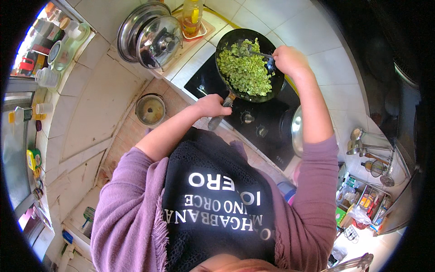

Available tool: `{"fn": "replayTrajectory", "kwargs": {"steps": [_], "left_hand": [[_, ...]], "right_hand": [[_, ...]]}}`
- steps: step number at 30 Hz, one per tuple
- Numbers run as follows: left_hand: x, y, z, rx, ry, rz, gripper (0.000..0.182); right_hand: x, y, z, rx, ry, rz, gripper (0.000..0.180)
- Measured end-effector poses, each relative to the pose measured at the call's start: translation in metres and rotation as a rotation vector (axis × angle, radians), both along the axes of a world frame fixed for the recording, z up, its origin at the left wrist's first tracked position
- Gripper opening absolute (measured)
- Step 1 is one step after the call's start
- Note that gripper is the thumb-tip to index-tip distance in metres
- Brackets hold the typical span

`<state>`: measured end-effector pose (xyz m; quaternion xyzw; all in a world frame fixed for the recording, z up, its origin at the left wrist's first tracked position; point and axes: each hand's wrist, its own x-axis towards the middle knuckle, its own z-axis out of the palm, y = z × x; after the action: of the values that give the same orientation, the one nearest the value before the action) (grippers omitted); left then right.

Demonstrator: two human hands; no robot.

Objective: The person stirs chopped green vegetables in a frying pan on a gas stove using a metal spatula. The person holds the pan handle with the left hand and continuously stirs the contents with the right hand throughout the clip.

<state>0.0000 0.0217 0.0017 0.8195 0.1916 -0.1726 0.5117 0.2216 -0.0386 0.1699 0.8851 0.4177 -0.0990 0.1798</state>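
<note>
My left hand (213,104) grips the handle (216,121) of a black wok (238,95), with the thumb lying across it. In the wok is a broad heap of chopped green vegetable (245,69), cut into small pieces. My right hand (291,61), slightly blurred, is closed around a metal spatula (261,54) at the wok's right rim. The spatula's blade lies among the green pieces and is partly hidden by them. Beneath the wok is a black glass gas cooktop (234,117); the wok covers the burner under it.
A steel lid (159,42) and a steel basin (127,37) lean at the back left, beside an oil bottle (192,20). A pot (150,109) stands on the floor at left. Another metal pan or lid (297,131) sits at the cooktop's right. Ladles (357,146) hang on the right wall.
</note>
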Motion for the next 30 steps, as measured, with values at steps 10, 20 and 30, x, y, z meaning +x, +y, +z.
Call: {"fn": "replayTrajectory", "kwargs": {"steps": [10, 20, 30], "left_hand": [[0.000, 0.001, 0.005, -0.027, 0.018, -0.013, 0.054], [0.000, 0.002, 0.006, -0.028, 0.030, -0.001, 0.053], [-0.002, 0.003, 0.012, -0.065, 0.032, -0.005, 0.051]], "right_hand": [[0.009, 0.023, 0.005, -0.039, 0.035, -0.021, 0.023], [0.014, 0.048, 0.007, -0.138, 0.115, -0.025, 0.024], [0.047, 0.083, 0.016, -0.281, 0.137, 0.035, 0.016]]}}
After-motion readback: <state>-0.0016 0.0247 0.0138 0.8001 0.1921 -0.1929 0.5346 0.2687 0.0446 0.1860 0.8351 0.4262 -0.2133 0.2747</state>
